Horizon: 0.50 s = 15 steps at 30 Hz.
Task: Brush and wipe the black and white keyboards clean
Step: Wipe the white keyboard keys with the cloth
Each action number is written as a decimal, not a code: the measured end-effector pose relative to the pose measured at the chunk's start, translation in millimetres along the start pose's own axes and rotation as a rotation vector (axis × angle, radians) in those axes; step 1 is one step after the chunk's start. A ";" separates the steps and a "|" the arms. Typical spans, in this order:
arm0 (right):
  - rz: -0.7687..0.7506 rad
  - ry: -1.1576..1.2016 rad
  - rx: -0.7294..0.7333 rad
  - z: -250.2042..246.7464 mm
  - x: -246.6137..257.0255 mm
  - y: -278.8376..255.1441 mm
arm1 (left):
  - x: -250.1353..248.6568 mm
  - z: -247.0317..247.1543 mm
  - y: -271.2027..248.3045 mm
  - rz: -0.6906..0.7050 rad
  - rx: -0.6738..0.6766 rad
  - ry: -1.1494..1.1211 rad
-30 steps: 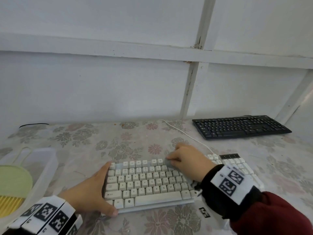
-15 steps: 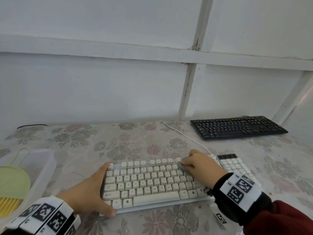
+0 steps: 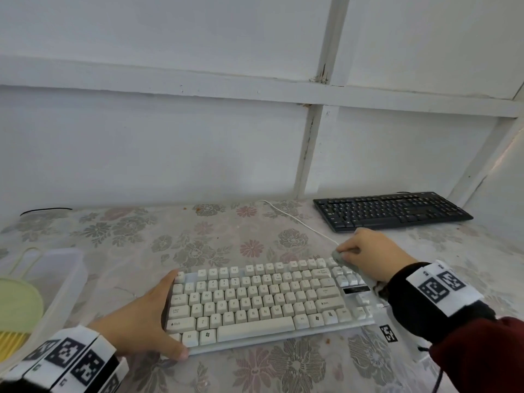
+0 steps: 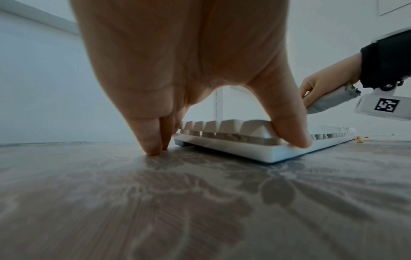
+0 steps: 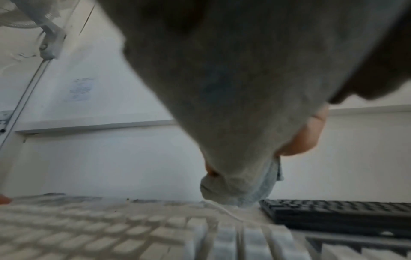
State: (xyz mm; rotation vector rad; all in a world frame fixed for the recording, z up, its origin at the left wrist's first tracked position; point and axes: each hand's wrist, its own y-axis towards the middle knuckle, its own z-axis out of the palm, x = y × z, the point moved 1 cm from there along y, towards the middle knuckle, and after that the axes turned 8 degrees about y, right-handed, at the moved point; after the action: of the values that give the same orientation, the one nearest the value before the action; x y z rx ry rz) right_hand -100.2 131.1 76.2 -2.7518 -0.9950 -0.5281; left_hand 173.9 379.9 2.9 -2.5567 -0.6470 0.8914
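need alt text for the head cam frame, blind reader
A person's right hand presses a grey cloth on the top right of a white keyboard while the left hand braces its left end. A black keyboard lies behind on the floral tablecloth.
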 end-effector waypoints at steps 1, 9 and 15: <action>-0.002 -0.010 0.019 5.4 0.2 -1.5 | 0.7 0.0 0.4 0.001 0.001 0.000; 0.014 -0.065 0.024 27.0 -17.2 -2.7 | 2.5 0.1 0.7 0.008 0.011 -0.012; 0.091 -0.043 0.001 14.5 -34.2 1.2 | 2.6 0.5 0.4 0.005 0.000 0.005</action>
State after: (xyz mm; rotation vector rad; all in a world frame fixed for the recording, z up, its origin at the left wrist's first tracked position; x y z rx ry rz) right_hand -120.0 114.1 49.7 -2.8026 -0.8742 -0.4561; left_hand 175.6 381.0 1.0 -2.5609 -0.6388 0.8865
